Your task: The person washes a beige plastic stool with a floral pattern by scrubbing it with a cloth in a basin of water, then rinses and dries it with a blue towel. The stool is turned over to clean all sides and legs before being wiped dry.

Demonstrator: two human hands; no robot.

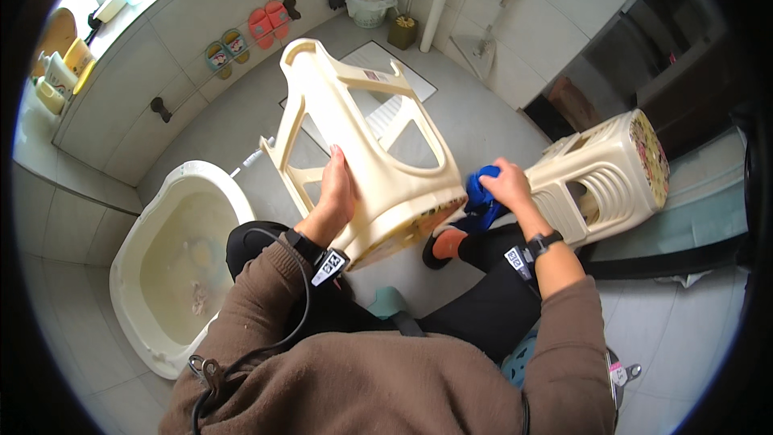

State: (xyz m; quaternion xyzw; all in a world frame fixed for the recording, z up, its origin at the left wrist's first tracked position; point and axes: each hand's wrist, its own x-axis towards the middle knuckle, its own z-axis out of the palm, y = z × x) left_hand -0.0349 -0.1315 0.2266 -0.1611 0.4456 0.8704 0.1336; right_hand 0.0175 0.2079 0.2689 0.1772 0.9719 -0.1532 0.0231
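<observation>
A cream plastic stool (366,145) is tilted in front of me, its legs pointing away and its patterned seat toward my lap. My left hand (336,189) is closed on its side, the thumb lying along the outer face. Beside the seat end, my right hand (507,185) grips a bright blue cloth (481,193), bunched up and partly hidden by the fingers. A second cream stool (600,181) lies on its side to the right, its flowered seat facing outward. At my left stands a white plastic tub (127,282) holding cloudy water with something pale in it.
Pink slippers (268,22) and patterned slippers (227,52) hang on the tiled wall. A white basket (370,6) and a toilet brush holder (403,32) stand in the far corner. Bottles (59,80) line the left ledge. The squat toilet (386,113) lies behind the stool.
</observation>
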